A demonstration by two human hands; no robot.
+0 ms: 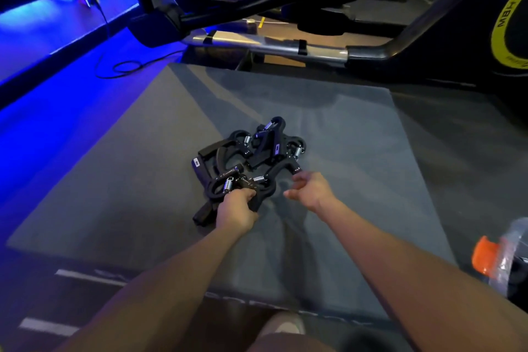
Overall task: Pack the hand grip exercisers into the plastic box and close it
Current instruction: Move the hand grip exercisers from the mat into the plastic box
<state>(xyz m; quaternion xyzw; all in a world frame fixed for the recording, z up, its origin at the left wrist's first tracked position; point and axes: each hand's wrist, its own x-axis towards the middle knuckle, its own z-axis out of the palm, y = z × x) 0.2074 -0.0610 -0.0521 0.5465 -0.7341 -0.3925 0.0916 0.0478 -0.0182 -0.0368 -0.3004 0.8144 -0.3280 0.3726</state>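
Observation:
Several black hand grip exercisers with steel springs lie tangled in a heap on a grey mat. My left hand is closed around the handle of the nearest exerciser at the heap's front edge. My right hand hovers just right of the heap with fingers apart and curled, holding nothing, its fingertips close to a black handle end. A clear plastic box with an orange latch shows at the right edge, partly cut off; I cannot tell whether it is open.
Exercise machine frames and a chrome bar cross the back of the scene. A yellow-ringed flywheel stands at the far right. Blue lighting and a loose cable lie on the floor at left. My shoe sits at the mat's near edge.

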